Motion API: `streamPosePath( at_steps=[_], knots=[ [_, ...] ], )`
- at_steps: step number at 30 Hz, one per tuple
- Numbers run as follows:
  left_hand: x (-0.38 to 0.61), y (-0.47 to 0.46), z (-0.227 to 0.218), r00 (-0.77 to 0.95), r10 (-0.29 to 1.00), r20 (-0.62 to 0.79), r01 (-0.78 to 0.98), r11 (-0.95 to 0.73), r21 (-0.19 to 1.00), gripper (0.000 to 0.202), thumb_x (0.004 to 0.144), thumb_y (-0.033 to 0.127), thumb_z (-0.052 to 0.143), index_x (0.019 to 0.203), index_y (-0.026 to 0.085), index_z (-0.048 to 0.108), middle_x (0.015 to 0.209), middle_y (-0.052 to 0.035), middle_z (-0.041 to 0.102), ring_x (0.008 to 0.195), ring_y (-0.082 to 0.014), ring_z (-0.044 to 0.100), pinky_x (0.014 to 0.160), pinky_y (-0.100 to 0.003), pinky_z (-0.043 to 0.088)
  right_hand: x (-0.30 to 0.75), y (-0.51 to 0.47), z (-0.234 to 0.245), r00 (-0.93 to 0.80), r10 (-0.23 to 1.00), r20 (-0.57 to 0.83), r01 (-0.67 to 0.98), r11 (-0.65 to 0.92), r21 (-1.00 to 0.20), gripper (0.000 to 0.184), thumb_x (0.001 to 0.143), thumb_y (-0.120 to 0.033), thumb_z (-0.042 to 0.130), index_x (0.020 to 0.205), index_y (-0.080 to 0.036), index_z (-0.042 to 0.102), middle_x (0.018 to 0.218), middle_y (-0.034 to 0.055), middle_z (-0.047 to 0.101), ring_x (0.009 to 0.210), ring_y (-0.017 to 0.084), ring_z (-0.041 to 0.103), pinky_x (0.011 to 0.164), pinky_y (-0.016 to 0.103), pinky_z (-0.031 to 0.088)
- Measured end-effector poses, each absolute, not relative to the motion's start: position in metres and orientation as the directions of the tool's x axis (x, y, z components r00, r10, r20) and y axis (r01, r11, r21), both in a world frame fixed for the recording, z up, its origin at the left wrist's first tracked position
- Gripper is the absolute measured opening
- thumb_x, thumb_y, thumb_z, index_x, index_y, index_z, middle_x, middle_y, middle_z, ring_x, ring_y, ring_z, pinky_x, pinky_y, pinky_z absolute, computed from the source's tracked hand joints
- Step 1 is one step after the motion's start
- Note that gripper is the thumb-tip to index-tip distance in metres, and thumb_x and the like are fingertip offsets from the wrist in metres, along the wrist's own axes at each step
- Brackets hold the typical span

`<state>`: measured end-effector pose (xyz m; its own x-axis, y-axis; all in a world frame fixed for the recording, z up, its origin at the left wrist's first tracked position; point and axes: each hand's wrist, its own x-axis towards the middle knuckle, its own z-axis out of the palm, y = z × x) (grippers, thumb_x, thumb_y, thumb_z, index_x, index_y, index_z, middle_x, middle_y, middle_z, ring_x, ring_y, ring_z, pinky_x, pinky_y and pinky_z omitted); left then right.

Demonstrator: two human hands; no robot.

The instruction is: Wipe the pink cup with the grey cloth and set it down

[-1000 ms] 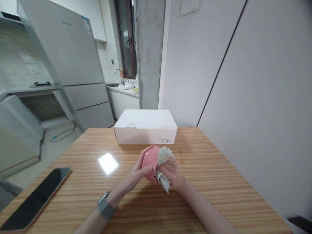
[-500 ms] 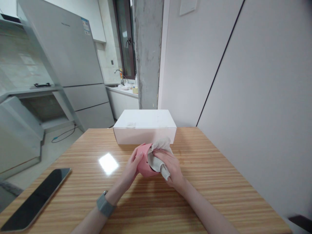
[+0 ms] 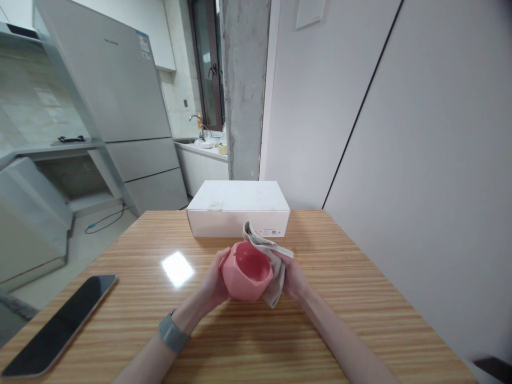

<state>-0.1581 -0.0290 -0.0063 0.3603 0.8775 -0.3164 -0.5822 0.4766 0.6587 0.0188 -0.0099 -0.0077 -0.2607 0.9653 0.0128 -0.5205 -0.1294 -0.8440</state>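
Note:
A pink faceted pot [image 3: 240,282] is tilted so that its round opening faces me, above the middle of the wooden table [image 3: 344,298]. Gripping its left side is my left hand [image 3: 216,280], fingers wrapped around it; a grey band circles that wrist. My right hand [image 3: 294,277] is closed on a light grey cloth [image 3: 276,269], which lies against the pot's right side and upper rim. The cloth hides part of the right fingers. The pot's inside looks smooth and pink.
Just behind the pot stands a white box [image 3: 240,197]. A dark phone-like slab [image 3: 60,325] lies at the table's left edge. Beyond are a fridge [image 3: 104,80], a kitchen counter and sink, a concrete pillar [image 3: 246,90] and a white wall [image 3: 432,160].
The pot has turned so its opening faces me. My right hand and the cloth have moved from over the opening to the pot's outer right side.

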Motion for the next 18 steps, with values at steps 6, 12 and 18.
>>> streamPosePath(
  at_steps=[6, 12, 18],
  knots=[
    [-0.162, -0.024, -0.02, 0.43, 0.866, -0.257, -0.517, 0.469, 0.716, 0.045, 0.083, 0.053, 0.05, 0.103, 0.016, 0.066, 0.102, -0.0072, 0.072, 0.092, -0.023, 0.066, 0.085, -0.032, 0.046, 0.016, -0.014, -0.013, -0.412, 0.898, 0.156, -0.322, 0.017, -0.947, 0.041, 0.073, -0.043, 0.069, 0.111, -0.027, 0.064, 0.106, 0.002, 0.07, 0.101, 0.024, 0.064, 0.091, 0.041, 0.048],
    [-0.161, -0.021, -0.019, 0.429, 0.87, -0.244, -0.488, 0.451, 0.748, 0.051, 0.083, 0.056, 0.049, 0.107, 0.015, 0.065, 0.103, -0.0085, 0.071, 0.096, -0.0232, 0.065, 0.087, -0.032, 0.046, 0.005, -0.01, -0.018, -0.29, 0.946, 0.148, -0.299, 0.058, -0.952, 0.045, 0.084, -0.056, 0.051, 0.111, -0.022, 0.065, 0.105, 0.0063, 0.07, 0.103, 0.027, 0.063, 0.093, 0.045, 0.046],
    [-0.157, -0.018, -0.01, 0.312, 0.905, -0.291, -0.531, 0.419, 0.736, 0.052, 0.082, 0.056, 0.05, 0.115, 0.017, 0.06, 0.107, -0.0089, 0.07, 0.096, -0.0254, 0.065, 0.083, -0.037, 0.05, -0.001, -0.006, -0.047, -0.113, 0.936, 0.333, -0.086, 0.325, -0.942, 0.051, 0.092, -0.054, 0.033, 0.114, -0.02, 0.063, 0.104, 0.0078, 0.07, 0.1, 0.026, 0.065, 0.089, 0.045, 0.05]
  ],
)
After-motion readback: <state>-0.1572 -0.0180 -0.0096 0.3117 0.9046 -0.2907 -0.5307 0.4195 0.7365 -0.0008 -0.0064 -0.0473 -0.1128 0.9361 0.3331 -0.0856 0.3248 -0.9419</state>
